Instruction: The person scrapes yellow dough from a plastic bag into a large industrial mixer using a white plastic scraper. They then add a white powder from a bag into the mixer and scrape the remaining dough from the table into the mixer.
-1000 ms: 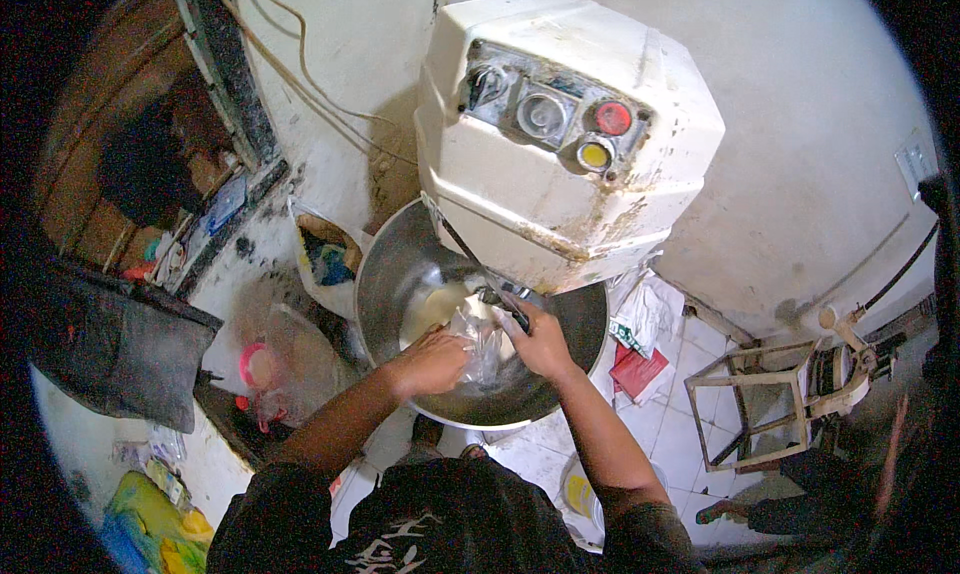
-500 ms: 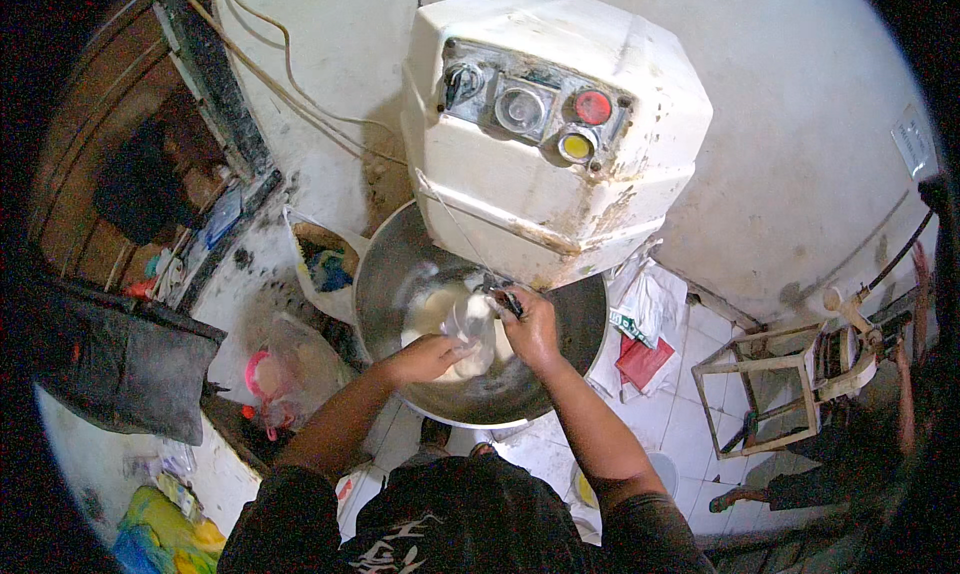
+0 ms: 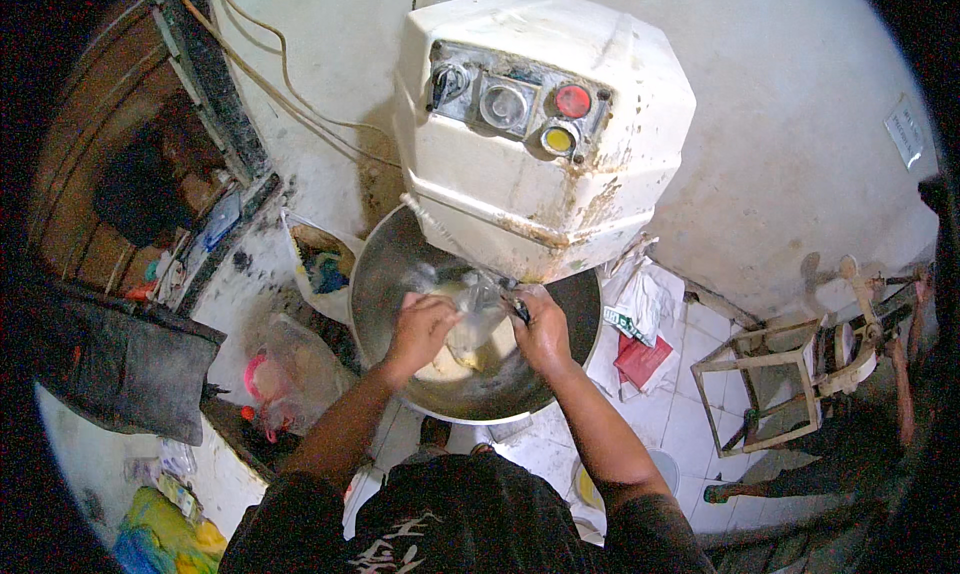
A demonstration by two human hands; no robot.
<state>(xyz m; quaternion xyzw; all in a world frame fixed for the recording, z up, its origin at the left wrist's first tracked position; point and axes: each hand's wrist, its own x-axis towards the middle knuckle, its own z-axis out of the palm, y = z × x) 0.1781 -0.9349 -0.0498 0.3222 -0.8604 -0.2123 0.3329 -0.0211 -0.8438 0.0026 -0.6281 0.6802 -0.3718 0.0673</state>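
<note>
A clear plastic bag (image 3: pixel 483 312) is spread between my hands above a large round metal mixing bowl (image 3: pixel 378 264). Pinching the bag's near left side is my left hand (image 3: pixel 425 329), its fingers closed. My right hand (image 3: pixel 543 331) is closed around a small dark-handled tool (image 3: pixel 518 306) at the bag's right edge; its kind is hard to make out. Below the bag, a pale, powdery or doughy mass (image 3: pixel 448 366) lies in the bowl, partly hidden by my hands and the plastic.
A white mixer head (image 3: pixel 545 184) with a knob and buttons overhangs the bowl's far side. Left stand an open sack (image 3: pixel 322 259) and a plastic bag with pink things (image 3: pixel 290 369). Right lie white sacks (image 3: pixel 640 304), a red packet (image 3: pixel 641 359) and a metal frame (image 3: pixel 760 384), near another person.
My left hand has swung up and away from me, its fingers now curled at the bag. The bag has risen, baring more pale mass. My right hand has shifted slightly right.
</note>
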